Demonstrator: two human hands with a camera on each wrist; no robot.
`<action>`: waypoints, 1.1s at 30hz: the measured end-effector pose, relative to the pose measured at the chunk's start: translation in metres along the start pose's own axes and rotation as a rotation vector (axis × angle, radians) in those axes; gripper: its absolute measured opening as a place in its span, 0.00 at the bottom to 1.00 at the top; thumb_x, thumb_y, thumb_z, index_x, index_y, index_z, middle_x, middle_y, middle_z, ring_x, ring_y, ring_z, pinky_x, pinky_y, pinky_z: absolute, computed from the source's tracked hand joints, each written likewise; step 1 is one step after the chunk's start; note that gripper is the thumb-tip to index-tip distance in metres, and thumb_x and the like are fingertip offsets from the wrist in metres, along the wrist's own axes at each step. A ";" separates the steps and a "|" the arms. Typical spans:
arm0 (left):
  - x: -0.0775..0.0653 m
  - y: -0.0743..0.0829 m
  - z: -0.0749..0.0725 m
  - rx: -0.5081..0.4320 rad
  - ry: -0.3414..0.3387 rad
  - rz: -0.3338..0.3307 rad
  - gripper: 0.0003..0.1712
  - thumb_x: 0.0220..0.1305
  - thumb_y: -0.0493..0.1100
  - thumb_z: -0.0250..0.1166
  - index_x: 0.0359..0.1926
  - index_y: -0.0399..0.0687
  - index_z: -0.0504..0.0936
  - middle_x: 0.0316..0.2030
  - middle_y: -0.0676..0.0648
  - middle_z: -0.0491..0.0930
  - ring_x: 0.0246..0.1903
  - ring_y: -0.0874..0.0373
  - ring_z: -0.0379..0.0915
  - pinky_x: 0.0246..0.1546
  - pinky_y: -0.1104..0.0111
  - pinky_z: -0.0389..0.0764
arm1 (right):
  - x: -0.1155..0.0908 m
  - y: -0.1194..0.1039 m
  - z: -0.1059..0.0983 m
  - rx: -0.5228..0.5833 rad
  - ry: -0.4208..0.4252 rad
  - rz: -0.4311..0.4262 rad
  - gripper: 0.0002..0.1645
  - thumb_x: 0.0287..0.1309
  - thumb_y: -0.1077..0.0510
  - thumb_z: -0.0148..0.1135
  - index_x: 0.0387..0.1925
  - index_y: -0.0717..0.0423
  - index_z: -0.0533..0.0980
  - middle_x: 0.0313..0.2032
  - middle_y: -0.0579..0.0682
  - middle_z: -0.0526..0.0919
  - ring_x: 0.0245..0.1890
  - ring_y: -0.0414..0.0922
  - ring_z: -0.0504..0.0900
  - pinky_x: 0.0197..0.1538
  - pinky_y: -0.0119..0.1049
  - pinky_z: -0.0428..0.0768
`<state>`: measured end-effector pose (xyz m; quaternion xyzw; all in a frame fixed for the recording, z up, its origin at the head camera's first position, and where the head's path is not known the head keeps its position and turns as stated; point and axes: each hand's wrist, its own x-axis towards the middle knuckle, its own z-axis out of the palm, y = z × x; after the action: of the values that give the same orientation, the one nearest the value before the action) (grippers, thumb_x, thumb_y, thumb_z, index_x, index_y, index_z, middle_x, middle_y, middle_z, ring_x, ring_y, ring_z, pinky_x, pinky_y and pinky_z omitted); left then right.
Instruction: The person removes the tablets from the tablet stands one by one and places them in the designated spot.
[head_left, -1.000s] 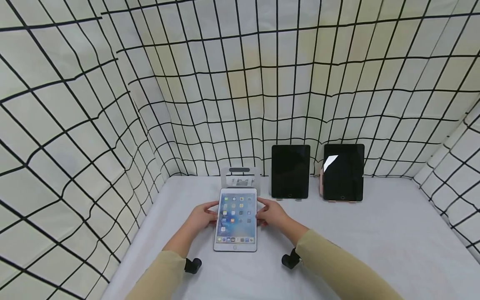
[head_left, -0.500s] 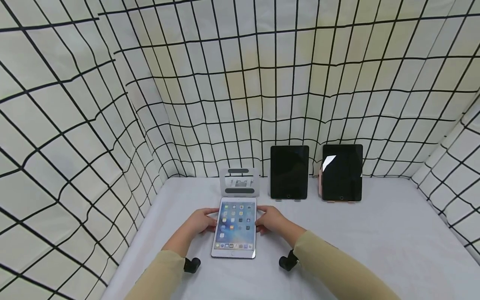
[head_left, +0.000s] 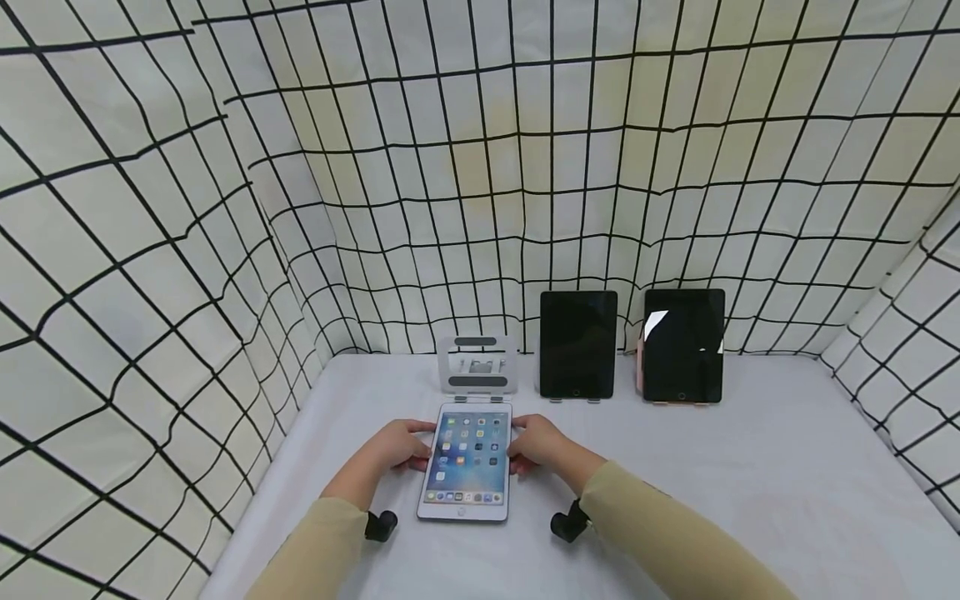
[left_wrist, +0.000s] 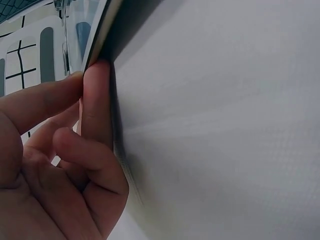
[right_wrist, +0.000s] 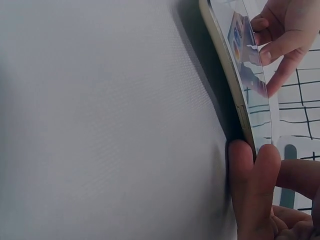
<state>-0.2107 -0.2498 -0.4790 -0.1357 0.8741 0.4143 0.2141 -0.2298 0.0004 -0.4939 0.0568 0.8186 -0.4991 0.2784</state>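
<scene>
A white tablet point(head_left: 467, 458) with a lit screen of app icons is between my two hands, in front of an unloaded white stand point(head_left: 477, 382) with grey pads. My left hand point(head_left: 395, 446) pinches its left edge. In the left wrist view, one fingertip lies under the tablet's rim point(left_wrist: 98, 35) and another touches it from above. On the opposite side, my right hand point(head_left: 538, 443) grips the right edge. The right wrist view shows a fingertip below the tablet point(right_wrist: 235, 85) and one on its face, with a shadow along the cloth beneath the rim.
Two dark-screened tablets lean upright at the back right, a black tablet point(head_left: 577, 346) and another tablet point(head_left: 684, 346) on a pinkish stand point(head_left: 640, 367). White cloth covers the table point(head_left: 750, 483). Grid-patterned white curtains point(head_left: 480, 167) enclose the back and sides.
Both hands have drawn the tablet toward me, away from the stand. The stand's lower pad and front hooks, hidden earlier behind the tablet, now show.
</scene>
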 end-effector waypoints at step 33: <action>0.004 0.004 0.002 0.180 0.054 -0.017 0.31 0.60 0.35 0.69 0.65 0.50 0.77 0.25 0.45 0.78 0.20 0.56 0.73 0.26 0.67 0.71 | -0.014 0.011 0.000 -0.030 -0.068 0.014 0.52 0.54 0.62 0.73 0.76 0.46 0.58 0.24 0.57 0.82 0.17 0.46 0.82 0.23 0.32 0.80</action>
<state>-0.2152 -0.2462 -0.4800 -0.1342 0.9121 0.3284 0.2052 -0.2140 0.0082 -0.4951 0.0415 0.8157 -0.4863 0.3105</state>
